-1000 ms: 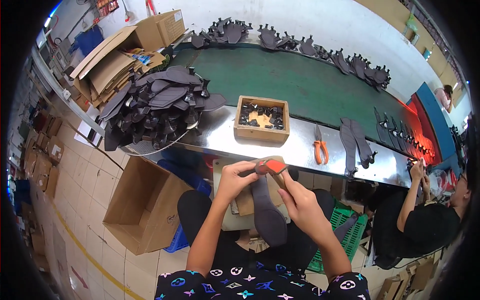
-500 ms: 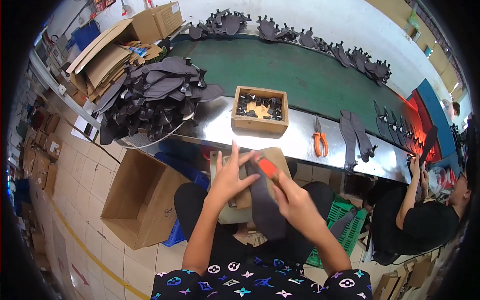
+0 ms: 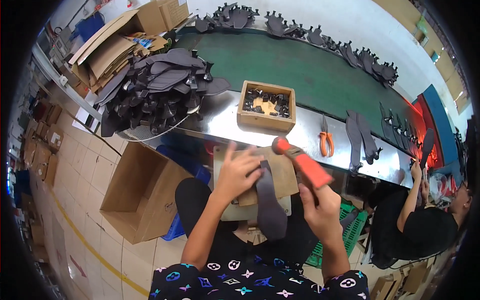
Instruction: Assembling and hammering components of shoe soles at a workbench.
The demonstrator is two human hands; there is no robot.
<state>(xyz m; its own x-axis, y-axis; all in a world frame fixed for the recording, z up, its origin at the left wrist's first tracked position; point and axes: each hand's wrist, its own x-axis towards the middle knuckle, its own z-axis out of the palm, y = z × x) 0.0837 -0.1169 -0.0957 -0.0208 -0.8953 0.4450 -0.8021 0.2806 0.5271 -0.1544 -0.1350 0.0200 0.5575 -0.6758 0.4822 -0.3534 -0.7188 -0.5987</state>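
Observation:
A dark grey shoe sole (image 3: pixel 271 215) lies lengthwise over a tan board (image 3: pixel 286 175), its broad end toward my lap. My left hand (image 3: pixel 236 175) is at the far, narrow end, thumb and fingers closed around its edge; the fingers are somewhat blurred. My right hand (image 3: pixel 322 212) grips a hammer (image 3: pixel 312 170) with a red shaft, lifted to the right of the sole. The hammer's head stands above the board's far right corner, apart from the sole. Beneath the board is a pale plate (image 3: pixel 227 212).
Beyond my hands, a wooden box (image 3: pixel 265 121) of small black parts stands on the metal bench edge. Orange-handled pliers (image 3: pixel 326 142) and two soles (image 3: pixel 355 137) lie right of it. A sole pile (image 3: pixel 160 90) is left. A co-worker (image 3: pixel 430 220) sits at right.
The hammer has swung up and to the right, away from the sole, with my right hand. My left fingers, spread before, have drawn in at the sole's far end.

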